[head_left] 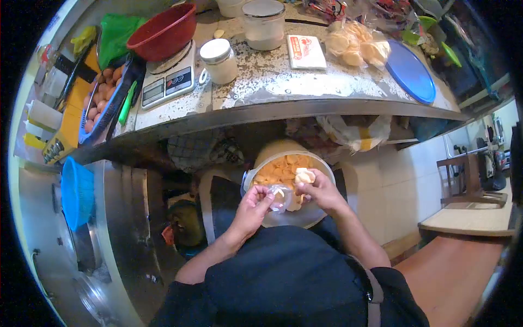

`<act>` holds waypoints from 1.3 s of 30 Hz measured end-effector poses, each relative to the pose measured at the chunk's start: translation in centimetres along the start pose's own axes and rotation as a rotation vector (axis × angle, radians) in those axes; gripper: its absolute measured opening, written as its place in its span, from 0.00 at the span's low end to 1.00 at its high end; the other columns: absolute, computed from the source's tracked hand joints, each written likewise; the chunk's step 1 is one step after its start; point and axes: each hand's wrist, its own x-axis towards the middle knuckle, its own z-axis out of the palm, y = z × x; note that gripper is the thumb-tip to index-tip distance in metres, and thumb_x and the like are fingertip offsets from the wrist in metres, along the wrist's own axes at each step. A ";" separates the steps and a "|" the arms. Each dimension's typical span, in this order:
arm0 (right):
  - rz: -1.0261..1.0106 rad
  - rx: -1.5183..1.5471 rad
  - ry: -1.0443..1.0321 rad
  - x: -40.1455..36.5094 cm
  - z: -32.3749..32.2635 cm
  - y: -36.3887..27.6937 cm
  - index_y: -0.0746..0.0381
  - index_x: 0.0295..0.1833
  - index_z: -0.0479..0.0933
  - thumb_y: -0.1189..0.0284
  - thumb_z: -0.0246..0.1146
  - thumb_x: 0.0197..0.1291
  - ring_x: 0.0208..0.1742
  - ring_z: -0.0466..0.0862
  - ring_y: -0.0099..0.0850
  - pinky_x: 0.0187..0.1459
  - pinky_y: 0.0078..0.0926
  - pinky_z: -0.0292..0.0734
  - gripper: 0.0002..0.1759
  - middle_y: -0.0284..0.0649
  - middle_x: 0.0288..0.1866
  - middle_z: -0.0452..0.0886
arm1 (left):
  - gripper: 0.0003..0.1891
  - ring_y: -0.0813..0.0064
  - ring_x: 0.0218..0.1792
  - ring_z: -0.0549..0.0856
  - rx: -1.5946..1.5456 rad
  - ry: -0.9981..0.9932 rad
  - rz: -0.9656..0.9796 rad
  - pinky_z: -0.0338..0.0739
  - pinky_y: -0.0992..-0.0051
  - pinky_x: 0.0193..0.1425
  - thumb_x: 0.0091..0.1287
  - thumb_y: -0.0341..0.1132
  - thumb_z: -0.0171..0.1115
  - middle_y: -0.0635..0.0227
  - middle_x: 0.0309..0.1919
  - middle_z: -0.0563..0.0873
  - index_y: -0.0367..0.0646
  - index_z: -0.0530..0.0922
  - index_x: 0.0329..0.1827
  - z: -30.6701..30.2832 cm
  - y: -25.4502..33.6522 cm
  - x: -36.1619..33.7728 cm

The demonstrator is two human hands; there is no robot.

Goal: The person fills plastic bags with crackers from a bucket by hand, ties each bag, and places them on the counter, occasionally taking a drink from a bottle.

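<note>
Left hand (255, 207): fingers pinch clear bag (280, 200) over bucket (311, 217) | Right hand (323, 193): fingers grasp pale chips (304, 175) near the bag's level | Orange chips (277, 168): inside bucket, set close below both hands, apparently so crumbs drop back in

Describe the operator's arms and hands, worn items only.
Left hand and right hand: five-fingered, no gloves; no watch or bracelet visible. Both forearms uncovered. Loose, plain near-black fabric sleeves end around the elbows. A flat grey-brown strap lies near the right sleeve. No cables or markings visible on either arm.
</note>
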 end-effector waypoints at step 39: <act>-0.382 -1.162 0.048 -3.6 3.9 -4.6 0.56 0.45 0.84 0.70 0.66 0.56 0.40 0.85 0.44 0.41 0.39 0.80 0.10 0.44 0.36 0.85 | 0.05 0.62 0.51 0.84 -0.315 -0.096 -0.191 0.81 0.51 0.56 0.74 0.35 0.55 0.63 0.51 0.80 0.49 0.70 0.49 0.7 -1.0 1.0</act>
